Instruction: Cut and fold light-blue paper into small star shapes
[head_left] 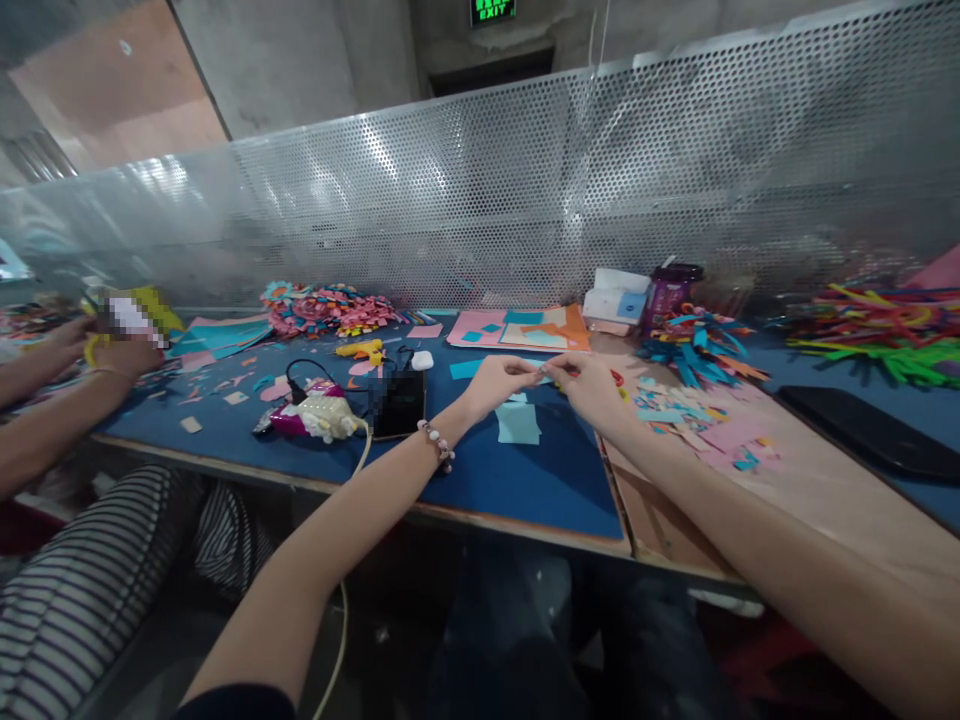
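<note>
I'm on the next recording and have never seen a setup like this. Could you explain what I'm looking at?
There is no machine here: a person is working with two bare hands. The single picture comes from a camera worn on their head, looking forward and down, so their forearms reach in from below.

The left hand, with a beaded bracelet at its wrist, and the right hand meet at the fingertips over a blue tabletop. Anything pinched there is too small to make out.

Just below the hands lies a pale blue paper piece. Farther left are a yellow glue gun and a heap of colourful pieces; to the right, paper scraps. The arms at the far left belong to someone else.
</note>
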